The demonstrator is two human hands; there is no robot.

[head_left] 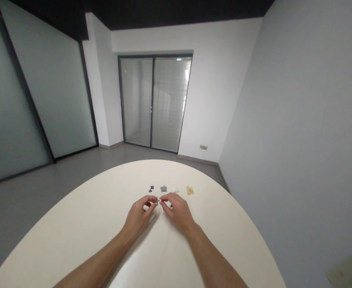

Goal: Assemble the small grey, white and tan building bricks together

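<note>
My left hand (pixel 139 214) pinches a tiny dark piece with a greenish tint (pixel 157 200) between thumb and fingertips. Facing it, my right hand (pixel 178 211) has its thumb and fingertips drawn together right beside that piece; what they hold, if anything, is too small to make out. Just beyond my hands lie small loose parts in a row: dark blue-black pieces (pixel 151 189), grey pieces (pixel 163 189), whitish pieces (pixel 176 190) and tan-yellow pieces (pixel 189 191). They look like small plastic building pieces, though their exact kind is unclear.
Both forearms reach over a round cream table (pixel 82 224). Past its far edge are a grey floor (pixel 74 176) and a dark-framed glass door with blinds (pixel 166 104). Frosted glass panels (pixel 52 92) stand at the left, and a plain wall (pixel 298 120) rises close on the right.
</note>
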